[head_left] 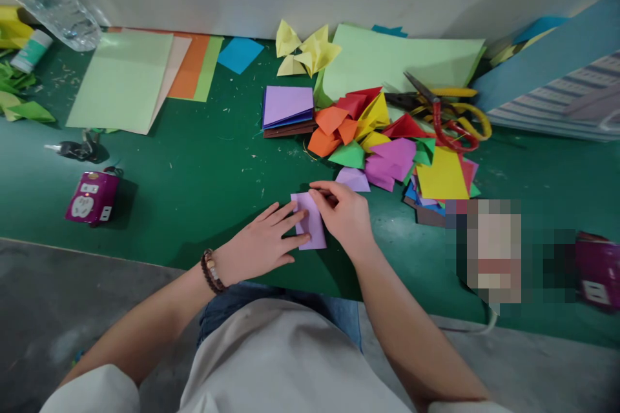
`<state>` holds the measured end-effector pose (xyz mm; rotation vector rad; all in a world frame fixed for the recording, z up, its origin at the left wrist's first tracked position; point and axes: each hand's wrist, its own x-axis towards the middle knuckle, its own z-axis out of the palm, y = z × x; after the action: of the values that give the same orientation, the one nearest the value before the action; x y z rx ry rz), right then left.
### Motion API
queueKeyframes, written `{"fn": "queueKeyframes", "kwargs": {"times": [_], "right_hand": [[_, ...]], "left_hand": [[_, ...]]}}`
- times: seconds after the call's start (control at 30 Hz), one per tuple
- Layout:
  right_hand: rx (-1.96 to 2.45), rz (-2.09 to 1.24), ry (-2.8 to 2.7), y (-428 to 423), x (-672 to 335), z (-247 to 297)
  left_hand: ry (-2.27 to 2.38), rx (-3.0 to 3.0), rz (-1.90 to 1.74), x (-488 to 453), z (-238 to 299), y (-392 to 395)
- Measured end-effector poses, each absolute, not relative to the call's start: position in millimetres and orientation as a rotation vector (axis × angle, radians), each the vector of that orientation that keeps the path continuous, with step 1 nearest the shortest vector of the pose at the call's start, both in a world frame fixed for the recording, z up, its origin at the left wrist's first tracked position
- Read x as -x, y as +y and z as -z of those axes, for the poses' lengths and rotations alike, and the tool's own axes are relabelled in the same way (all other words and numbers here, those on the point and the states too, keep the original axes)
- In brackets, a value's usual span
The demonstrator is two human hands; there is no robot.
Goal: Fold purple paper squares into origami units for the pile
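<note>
A small folded piece of light purple paper (316, 227) lies on the green table near its front edge. My left hand (261, 242) rests with fingers spread, two or three fingertips pressing on the paper's left part. At the paper's upper right edge my right hand (346, 214) is closed, thumb and forefinger pinched on it. Just beyond the right hand sits a folded lilac paper piece (353, 179), beside a heap of folded pieces in orange (330, 132), yellow, green and magenta (391, 161).
Behind the hands stands a stack of square papers (289, 105). Scissors (448, 116) lie right of the heap, near a yellow paper stack (443, 172). Pale green sheets (123, 80), a plastic bottle (62, 6), a glue stick (31, 50), keys (80, 147) and a purple box (93, 197) are leftward.
</note>
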<state>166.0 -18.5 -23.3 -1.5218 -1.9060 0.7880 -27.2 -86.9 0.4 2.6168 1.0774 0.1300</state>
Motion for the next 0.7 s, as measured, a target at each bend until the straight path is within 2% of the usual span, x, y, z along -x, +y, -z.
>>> {"fn": "queueKeyframes", "kwargs": {"times": [0.4,0.7], "right_hand": [[1.389,-0.844,-1.949,-67.6,-194.1,17.9],[1.517,-0.767,-1.866,-72.6,-185.5,24.9]], "left_hand": [[1.088,-2.632,-0.137,28.3,-1.7,-87.4],[1.088,-2.628,-0.131,27.9,-0.1,-87.7]]}}
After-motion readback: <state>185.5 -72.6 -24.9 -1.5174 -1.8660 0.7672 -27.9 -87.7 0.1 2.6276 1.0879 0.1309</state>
